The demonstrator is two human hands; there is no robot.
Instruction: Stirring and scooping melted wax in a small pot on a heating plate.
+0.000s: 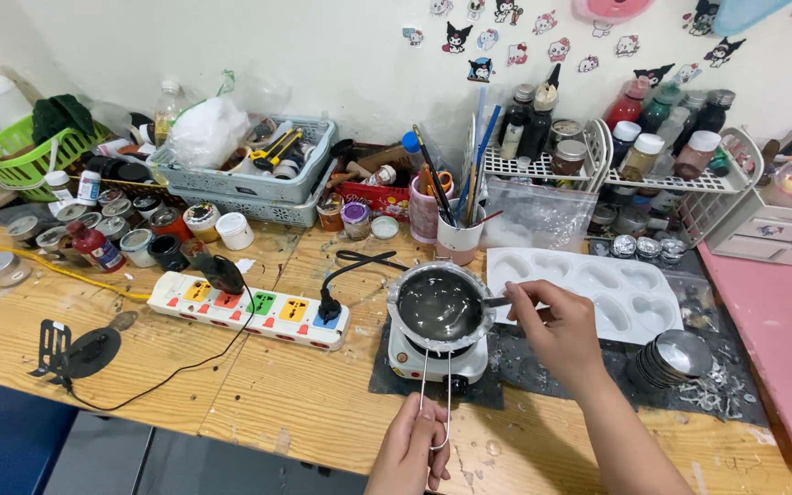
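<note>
At six o'clock, my left hand (419,449) pinches the wire handle (436,394), steadying the melting pot (440,305) on its small hotplate (434,359); my right hand (552,332), at three o'clock, grips a stirring tool (497,301) dipping over the rim.

The pan (440,307) sits on the hotplate (437,359), power strip (247,310) left, mould (588,291) right.
</note>
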